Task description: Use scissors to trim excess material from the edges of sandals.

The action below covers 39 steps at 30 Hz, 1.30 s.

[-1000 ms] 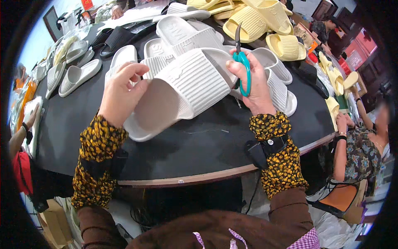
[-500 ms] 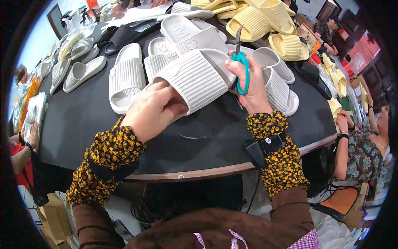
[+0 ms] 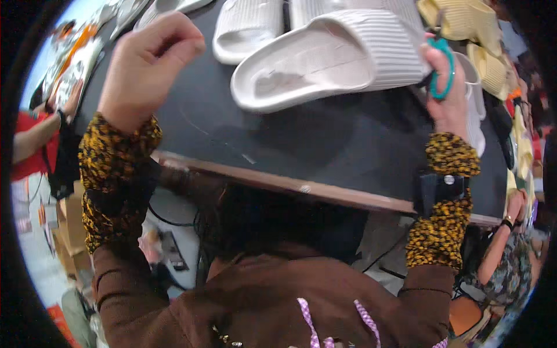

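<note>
White ribbed foam-like sandal could get nicked if my right hand, gripping teal-handled scissors too, slips; left hand curled, can't tell on what.

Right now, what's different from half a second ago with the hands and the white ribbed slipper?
The bare left hand came out of the white ribbed slipper and moved away to the left, fingers curled; whether they hold anything is unclear. The whole view shifted too. The bare right hand still holds the slipper and the scissors with teal loop handles.
</note>
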### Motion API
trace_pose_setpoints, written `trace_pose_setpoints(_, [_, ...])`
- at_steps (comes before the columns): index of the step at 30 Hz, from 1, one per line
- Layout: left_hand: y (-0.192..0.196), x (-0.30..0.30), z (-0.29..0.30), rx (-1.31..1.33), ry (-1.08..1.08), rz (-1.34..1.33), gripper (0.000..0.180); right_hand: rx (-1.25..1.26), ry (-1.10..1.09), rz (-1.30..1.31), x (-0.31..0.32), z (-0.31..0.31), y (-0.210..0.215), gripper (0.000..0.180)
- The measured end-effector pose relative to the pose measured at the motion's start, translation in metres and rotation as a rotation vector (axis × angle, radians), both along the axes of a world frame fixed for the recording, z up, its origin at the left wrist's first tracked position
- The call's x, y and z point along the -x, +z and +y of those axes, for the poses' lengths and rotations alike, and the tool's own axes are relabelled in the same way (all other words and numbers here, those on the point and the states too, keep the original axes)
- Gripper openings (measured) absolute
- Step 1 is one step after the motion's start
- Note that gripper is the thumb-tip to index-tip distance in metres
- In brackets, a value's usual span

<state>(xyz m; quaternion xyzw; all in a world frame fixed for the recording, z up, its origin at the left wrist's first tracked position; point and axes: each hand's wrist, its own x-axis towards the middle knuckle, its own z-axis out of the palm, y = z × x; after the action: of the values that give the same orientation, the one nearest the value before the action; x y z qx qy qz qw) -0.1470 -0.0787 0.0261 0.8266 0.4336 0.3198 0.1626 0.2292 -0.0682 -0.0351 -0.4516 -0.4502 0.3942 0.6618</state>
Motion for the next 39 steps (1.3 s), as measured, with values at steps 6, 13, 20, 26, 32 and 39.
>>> trace_pose_setpoints(6, [-0.015,0.102,-0.045,-0.054,0.418,0.012,0.006,0.019,0.044,-0.036,-0.010,0.010,-0.017,0.034])
trace_pose_setpoints(13, [-0.085,0.240,-0.098,0.081,0.724,-0.203,0.010,0.117,-0.010,-0.046,0.007,-0.005,-0.002,0.035])
trace_pose_setpoints(20, [-0.191,0.300,-0.121,0.513,0.924,0.407,0.016,0.041,-0.039,-0.048,-0.005,-0.007,-0.001,0.033])
trace_pose_setpoints(26, [-0.181,0.306,-0.110,-0.023,0.858,0.195,0.032,-0.049,-0.063,0.070,-0.007,-0.004,-0.012,0.033])
trace_pose_setpoints(32, [-0.069,0.172,-0.050,-0.113,0.620,-0.218,0.028,-0.076,-0.145,0.269,-0.010,-0.003,-0.005,0.030])
trace_pose_setpoints(39, [-0.024,0.002,0.033,-0.050,0.114,-0.031,0.027,-0.220,-0.284,0.475,-0.033,-0.008,0.007,0.022])
